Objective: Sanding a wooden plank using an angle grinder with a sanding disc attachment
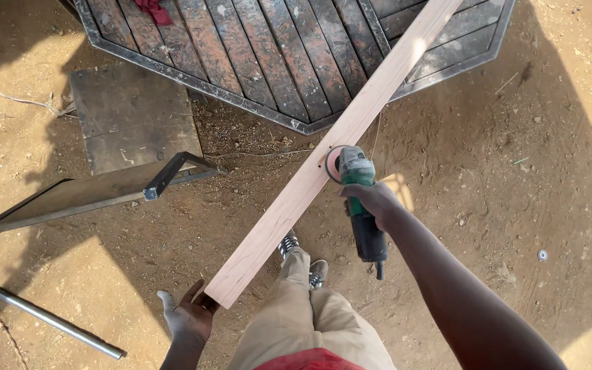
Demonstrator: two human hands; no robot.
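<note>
A long pale wooden plank (323, 161) slants from the lower middle up to the top right, its far part resting on a dark slatted metal panel (268, 55). My left hand (188, 316) grips the plank's near end from below. My right hand (371, 200) holds a green and black angle grinder (359, 205), whose disc sits against the plank's right edge near its middle.
A dark metal frame (83, 195) lies on the sandy ground at left, next to a flat dark plate (128, 113). A steel pipe (42, 315) lies at lower left. A red cloth (153, 10) rests on the panel. My legs and shoes (303, 264) stand under the plank.
</note>
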